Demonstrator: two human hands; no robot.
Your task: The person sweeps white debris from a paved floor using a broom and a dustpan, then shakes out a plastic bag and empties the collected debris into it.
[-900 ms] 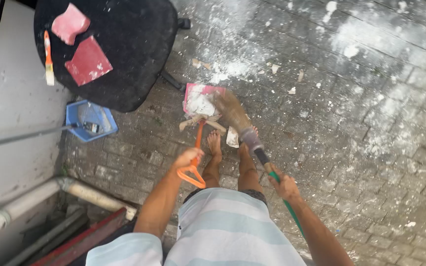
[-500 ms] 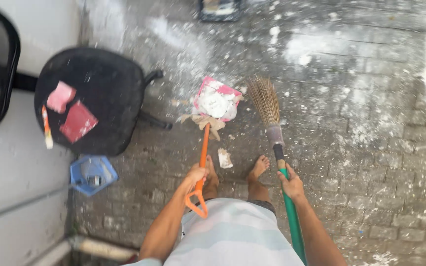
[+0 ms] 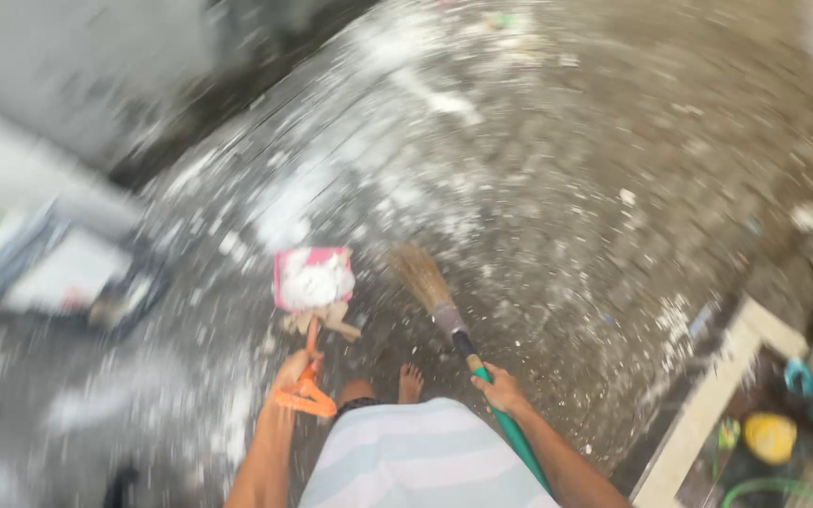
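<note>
The left hand [image 3: 292, 370] grips the orange dustpan [image 3: 310, 280] handle, pan loaded with white rubble at the feet; the right hand [image 3: 501, 390] grips the broom [image 3: 422, 275]. Best kept level, bristles low against the pan.

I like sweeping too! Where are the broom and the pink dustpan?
Broom [image 3: 422, 280]: head view, on its straw bristles.
Pink dustpan [image 3: 311, 279]: head view, on the white rubble heaped in its pan.

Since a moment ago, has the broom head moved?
Cannot tell. The broom lies right of the pink dustpan as before, but the blurred view has swung and the chair is gone.
</note>
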